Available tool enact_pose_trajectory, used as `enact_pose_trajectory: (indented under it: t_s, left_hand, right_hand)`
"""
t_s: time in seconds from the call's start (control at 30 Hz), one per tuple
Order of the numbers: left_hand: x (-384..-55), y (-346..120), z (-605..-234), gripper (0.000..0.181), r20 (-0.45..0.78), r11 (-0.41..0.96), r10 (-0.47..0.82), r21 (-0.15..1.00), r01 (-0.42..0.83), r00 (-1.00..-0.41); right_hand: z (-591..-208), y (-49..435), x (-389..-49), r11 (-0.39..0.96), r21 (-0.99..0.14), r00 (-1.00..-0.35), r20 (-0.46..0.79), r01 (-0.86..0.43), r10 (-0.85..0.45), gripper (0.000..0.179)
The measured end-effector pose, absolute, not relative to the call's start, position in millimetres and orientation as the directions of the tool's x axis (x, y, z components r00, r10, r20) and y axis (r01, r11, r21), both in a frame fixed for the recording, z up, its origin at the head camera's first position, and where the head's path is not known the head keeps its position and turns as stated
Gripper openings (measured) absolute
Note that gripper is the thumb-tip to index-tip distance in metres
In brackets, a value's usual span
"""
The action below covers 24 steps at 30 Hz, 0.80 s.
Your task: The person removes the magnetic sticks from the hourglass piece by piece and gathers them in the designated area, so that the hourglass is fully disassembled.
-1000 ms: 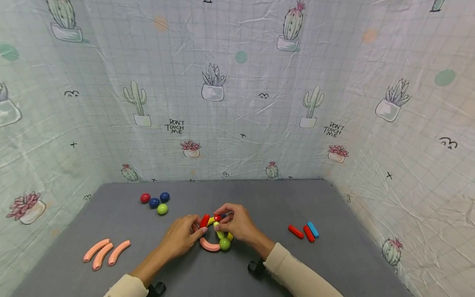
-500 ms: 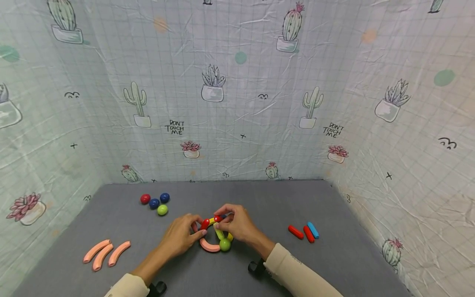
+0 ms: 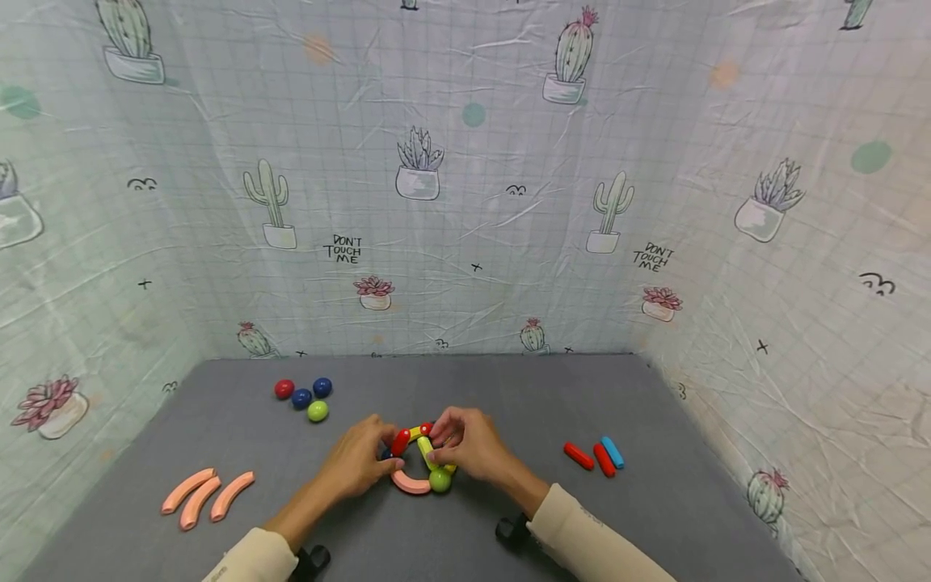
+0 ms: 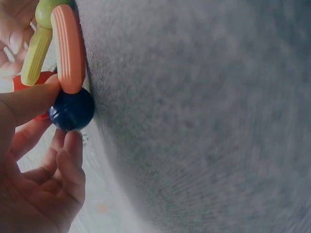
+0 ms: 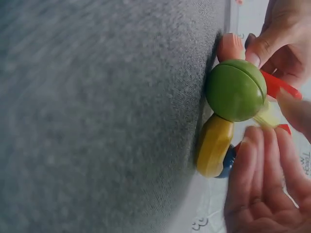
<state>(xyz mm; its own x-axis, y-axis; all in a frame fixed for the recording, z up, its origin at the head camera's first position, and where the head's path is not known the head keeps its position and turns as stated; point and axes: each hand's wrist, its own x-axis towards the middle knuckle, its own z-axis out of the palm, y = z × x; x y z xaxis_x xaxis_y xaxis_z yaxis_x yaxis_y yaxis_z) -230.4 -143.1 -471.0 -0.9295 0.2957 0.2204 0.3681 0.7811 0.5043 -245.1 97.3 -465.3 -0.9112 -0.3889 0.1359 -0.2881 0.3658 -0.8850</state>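
Magnetic sticks and balls form a ring on the grey table. My left hand (image 3: 356, 457) pinches a blue ball (image 4: 73, 110) at the ring's left, where a pink curved stick (image 4: 69, 53) and a red stick (image 3: 400, 442) meet. A green ball (image 5: 236, 91) sits at the near right corner, joined to the pink curve and a yellow stick (image 5: 214, 145). From it a yellow-green stick (image 3: 425, 449) slants upward. My right hand (image 3: 469, 446) hovers beside that stick, thumb and fingertips apart. Another red stick (image 3: 426, 428) and a yellow one (image 3: 415, 433) close the far side.
Loose balls, among them a red one (image 3: 284, 390) and a lime one (image 3: 318, 411), lie back left. Pink curved sticks (image 3: 196, 501) rest front left. Red sticks (image 3: 579, 456) and a blue stick (image 3: 612, 453) lie to the right. A patterned cloth (image 3: 465, 202) surrounds the table.
The red stick by my left hand has tipped down toward the ring, and the blue ball there has come into view. My right hand has drawn back slightly from the yellow-green stick.
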Motion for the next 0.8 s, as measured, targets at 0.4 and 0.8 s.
enact_pose_trajectory:
  t_s: [0.4,0.8]
  left_hand:
    - [-234,-149,-470,0.025,0.187,0.759,0.342,0.523,0.389,-0.921]
    - [-233,-149,-470,0.025,0.185,0.763,0.329,0.526,0.376,-0.926]
  right_hand:
    - [-465,98,-238,0.557,-0.765,-0.85,-0.022,-0.325,-0.527,0.023]
    - [-465,77,-233,0.68,-0.672,-0.917,-0.003,-0.294,-0.398,0.019]
